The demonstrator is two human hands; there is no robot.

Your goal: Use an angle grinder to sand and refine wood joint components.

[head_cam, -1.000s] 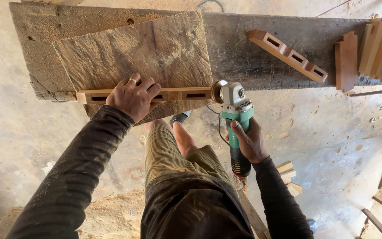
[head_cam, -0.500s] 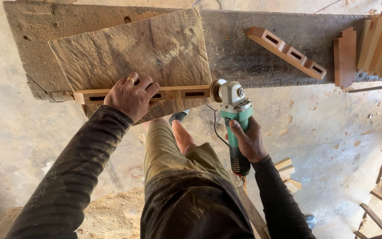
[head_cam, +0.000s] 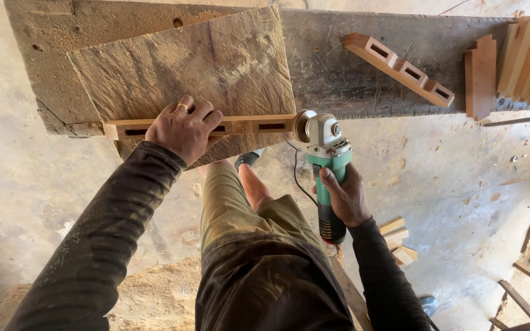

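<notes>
My left hand (head_cam: 184, 127) presses down on a long wooden bar with slots (head_cam: 249, 125), which lies along the near edge of a rough plank (head_cam: 185, 67) on the workbench. My right hand (head_cam: 345, 196) grips the green body of an angle grinder (head_cam: 326, 165). The grinder's sanding disc (head_cam: 303, 125) touches the bar's right end. A ring shows on one finger of my left hand.
A second slotted wooden bar (head_cam: 400, 67) lies slanted on the dark bench (head_cam: 351, 79). Stacked wooden pieces (head_cam: 513, 64) stand at the right end. Small offcuts (head_cam: 399, 240) lie on the concrete floor, sawdust (head_cam: 154, 294) is heaped at lower left, and the grinder's cable hangs below.
The view has shifted slightly. Both hands hold as before, with the grinder still at the bar's right end.
</notes>
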